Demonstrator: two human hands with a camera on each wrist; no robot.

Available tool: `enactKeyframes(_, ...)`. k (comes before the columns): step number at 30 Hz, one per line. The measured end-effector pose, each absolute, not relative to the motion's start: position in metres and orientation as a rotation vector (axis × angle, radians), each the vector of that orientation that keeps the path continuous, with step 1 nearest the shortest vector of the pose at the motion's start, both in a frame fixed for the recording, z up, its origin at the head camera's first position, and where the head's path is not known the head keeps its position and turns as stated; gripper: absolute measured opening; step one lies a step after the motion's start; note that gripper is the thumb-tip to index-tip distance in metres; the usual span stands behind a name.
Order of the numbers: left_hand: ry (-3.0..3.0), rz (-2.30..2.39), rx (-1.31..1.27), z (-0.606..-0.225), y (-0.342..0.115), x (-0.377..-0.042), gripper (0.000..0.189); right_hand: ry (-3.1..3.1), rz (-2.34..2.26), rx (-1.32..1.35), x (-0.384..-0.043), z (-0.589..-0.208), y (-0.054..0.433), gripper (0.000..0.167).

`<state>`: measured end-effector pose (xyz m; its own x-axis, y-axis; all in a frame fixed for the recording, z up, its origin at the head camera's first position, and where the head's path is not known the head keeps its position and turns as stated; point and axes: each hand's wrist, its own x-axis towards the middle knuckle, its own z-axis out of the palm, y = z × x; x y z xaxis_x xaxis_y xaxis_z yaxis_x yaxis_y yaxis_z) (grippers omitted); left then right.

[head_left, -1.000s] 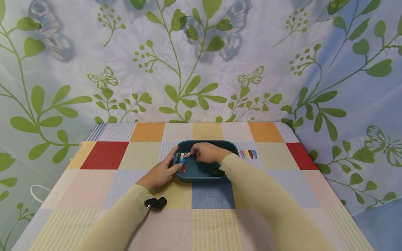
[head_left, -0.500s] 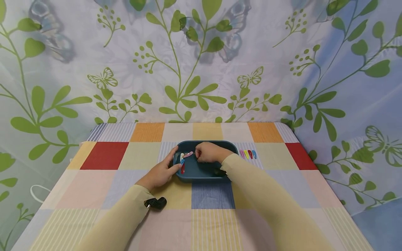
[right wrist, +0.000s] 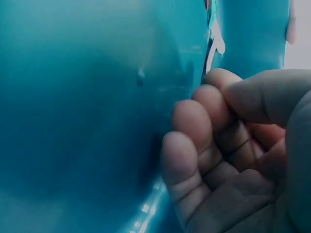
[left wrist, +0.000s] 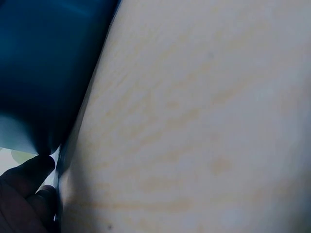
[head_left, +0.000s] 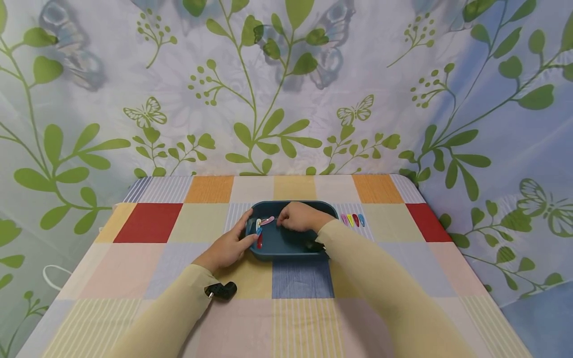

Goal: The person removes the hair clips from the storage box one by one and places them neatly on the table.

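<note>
A dark blue tray stands on the table. My left hand grips its left edge, thumb at the near left corner and fingers along the outer side. Inside the tray's left end lie a pink hair clip, a white one, a blue one and a red one. My right hand is over the tray, just right of the pink clip and apart from it. In the right wrist view its fingers are curled, thumb against the index finger, with nothing visible between them.
Right of the tray a row of hair clips lies on the patchwork cloth: pink, yellow, red and blue. A black device sits at my left sleeve. A patterned curtain hangs behind.
My right hand has let go of the pink clip and drawn back a little to the right. The clip lies in the tray. My left hand keeps its place on the tray.
</note>
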<state>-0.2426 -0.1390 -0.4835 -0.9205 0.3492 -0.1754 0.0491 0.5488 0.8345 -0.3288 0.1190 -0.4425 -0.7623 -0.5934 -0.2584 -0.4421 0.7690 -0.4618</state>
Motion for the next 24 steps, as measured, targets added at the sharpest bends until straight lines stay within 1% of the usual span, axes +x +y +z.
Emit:
enactKeyframes(10, 2.546, 1.259, 0.350, -0.484, -0.138, -0.241, 0.076, 2.478, -0.714, -0.833, -0.333, -0.439, 0.136, 0.036)
enactKeyframes(16, 2.551, 1.251, 0.370, -0.483, -0.138, -0.241, 0.076, 2.426, -0.806, -0.810, -0.331, -0.434, 0.142, 0.043)
enactKeyframes(20, 2.542, 1.256, 0.374, -0.483, -0.139, -0.241, 0.077, 2.419, -0.870, -0.760, -0.331, -0.432, 0.144, 0.043)
enactKeyframes(24, 2.531, 1.268, 0.364, -0.483, -0.139, -0.241, 0.077, 2.442, -0.931, -0.691, -0.331, -0.427, 0.146, 0.039)
